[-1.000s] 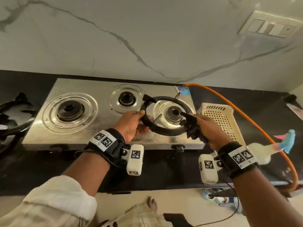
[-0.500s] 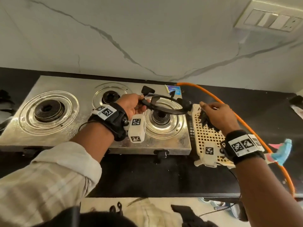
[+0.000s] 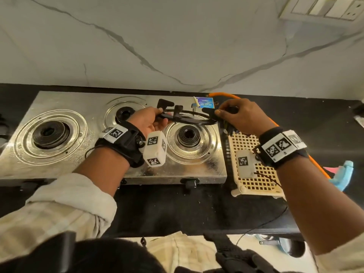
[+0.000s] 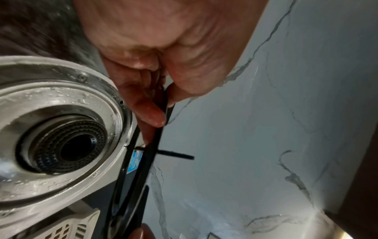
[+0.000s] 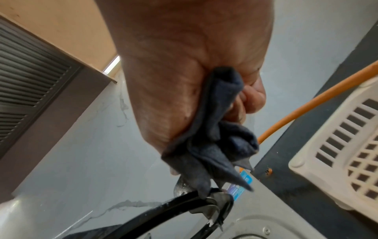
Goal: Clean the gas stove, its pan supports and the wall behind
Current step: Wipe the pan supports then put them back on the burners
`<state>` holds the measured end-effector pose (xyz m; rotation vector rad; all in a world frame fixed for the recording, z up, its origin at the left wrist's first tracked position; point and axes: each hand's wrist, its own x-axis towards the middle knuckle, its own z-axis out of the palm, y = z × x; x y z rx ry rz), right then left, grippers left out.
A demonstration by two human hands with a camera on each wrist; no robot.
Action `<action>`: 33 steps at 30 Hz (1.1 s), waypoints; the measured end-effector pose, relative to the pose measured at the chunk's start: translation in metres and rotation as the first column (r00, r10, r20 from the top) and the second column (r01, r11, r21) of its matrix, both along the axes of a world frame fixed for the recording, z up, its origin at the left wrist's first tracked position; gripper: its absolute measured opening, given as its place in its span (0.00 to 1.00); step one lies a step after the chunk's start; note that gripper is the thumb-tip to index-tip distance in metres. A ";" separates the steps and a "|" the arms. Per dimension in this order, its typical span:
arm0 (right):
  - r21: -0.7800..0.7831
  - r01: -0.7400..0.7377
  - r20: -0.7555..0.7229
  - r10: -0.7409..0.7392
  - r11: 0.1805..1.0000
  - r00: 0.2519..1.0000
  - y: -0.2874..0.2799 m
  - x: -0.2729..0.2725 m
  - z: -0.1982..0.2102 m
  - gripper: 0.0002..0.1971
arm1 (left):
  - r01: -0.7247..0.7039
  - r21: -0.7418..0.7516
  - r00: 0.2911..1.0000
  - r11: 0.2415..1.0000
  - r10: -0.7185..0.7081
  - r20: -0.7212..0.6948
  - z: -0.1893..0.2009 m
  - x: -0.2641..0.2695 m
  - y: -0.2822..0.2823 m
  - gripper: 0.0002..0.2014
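The black ring-shaped metal pan support (image 3: 185,117) is held nearly level above the right burner (image 3: 188,136) of the stainless steel three-burner gas stove (image 3: 94,103), its prongs pointing up. Its left rim is pinched by the left hand (image 3: 146,123); at its right rim a crumpled dark blue cloth (image 5: 212,145) is gripped by the right hand (image 3: 242,117). Just beside the stove lies a cream perforated plastic basket (image 3: 254,174) — an orange hose (image 3: 222,95) runs behind it, below the veined marble wall (image 3: 177,46).
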<state>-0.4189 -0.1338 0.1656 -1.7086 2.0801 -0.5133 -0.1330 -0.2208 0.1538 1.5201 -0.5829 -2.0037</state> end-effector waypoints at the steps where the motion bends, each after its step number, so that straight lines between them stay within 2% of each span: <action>1: -0.010 -0.006 -0.039 0.005 1.000 0.999 -0.003 -0.001 -0.001 0.18 | -0.022 -0.003 0.999 1.000 0.022 -0.036 -0.001 0.002 0.005 0.10; 3: -0.042 -0.018 -0.119 0.012 0.999 0.993 -0.007 0.000 -0.003 0.18 | -0.071 -0.001 0.992 0.997 0.071 -0.104 -0.006 0.006 0.019 0.11; 5: -0.072 -0.029 -0.138 0.019 0.997 0.990 -0.005 0.003 -0.002 0.18 | -0.132 0.003 0.980 0.991 0.131 -0.152 -0.013 0.006 0.033 0.11; 12: -0.113 -0.124 -0.020 0.122 0.986 0.992 0.014 0.047 -0.003 0.21 | -0.242 -0.016 0.950 0.970 0.233 -0.209 -0.031 -0.004 0.071 0.08; 17: -0.124 -0.194 -0.173 0.171 0.973 0.970 0.019 0.067 -0.014 0.23 | -0.279 -0.003 0.935 0.960 0.271 -0.230 -0.039 -0.012 0.088 0.07; 21: -0.093 -0.238 -0.213 0.214 0.967 0.953 0.021 0.069 -0.012 0.26 | -0.312 0.015 0.919 0.950 0.305 -0.250 -0.043 -0.012 0.097 0.08; 25: -0.043 -0.327 -0.318 0.297 0.944 0.900 0.026 0.075 -0.013 0.19 | -0.331 0.030 0.914 0.943 0.328 -0.241 -0.043 -0.017 0.108 0.07; 28: -0.039 -0.321 -0.351 0.288 0.946 0.891 0.028 0.077 -0.019 0.17 | -0.317 0.044 0.924 0.947 0.319 -0.212 -0.046 -0.019 0.116 0.08; 33: -0.073 -0.242 -0.347 0.203 0.968 0.916 0.033 0.078 -0.024 0.16 | -0.278 0.050 0.941 0.959 0.283 -0.188 -0.051 -0.025 0.119 0.15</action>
